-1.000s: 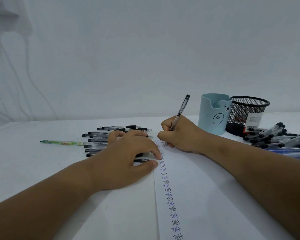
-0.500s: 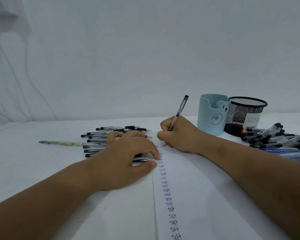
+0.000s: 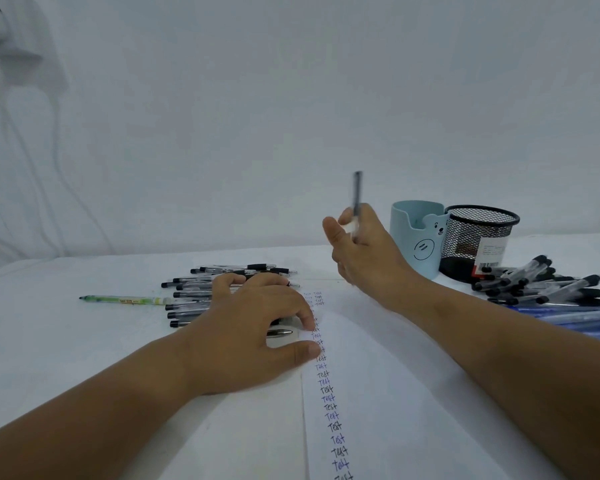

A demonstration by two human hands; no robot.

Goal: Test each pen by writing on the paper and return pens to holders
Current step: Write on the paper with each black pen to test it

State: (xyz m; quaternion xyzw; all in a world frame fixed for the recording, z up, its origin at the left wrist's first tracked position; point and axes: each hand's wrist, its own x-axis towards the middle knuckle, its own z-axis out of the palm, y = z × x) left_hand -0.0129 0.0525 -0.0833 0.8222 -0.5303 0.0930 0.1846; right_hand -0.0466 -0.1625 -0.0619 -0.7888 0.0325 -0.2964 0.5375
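Head view: a pen point(image 3: 357, 192) is pinched upright, blurred, in the raised right hand point(image 3: 368, 251), clear of the paper point(image 3: 378, 393). The paper's left edge is pressed by the left hand point(image 3: 253, 327), fingers spread and relaxed. A blue bear-faced holder point(image 3: 414, 237) and black mesh holder point(image 3: 478, 237) stand touching on the worktop point(image 3: 66, 341); pen piles point(image 3: 194, 292) are seen at both sides.

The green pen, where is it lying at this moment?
In the head view, the green pen lies flat on the table at the left, just left of the pile of black pens and away from the left hand.
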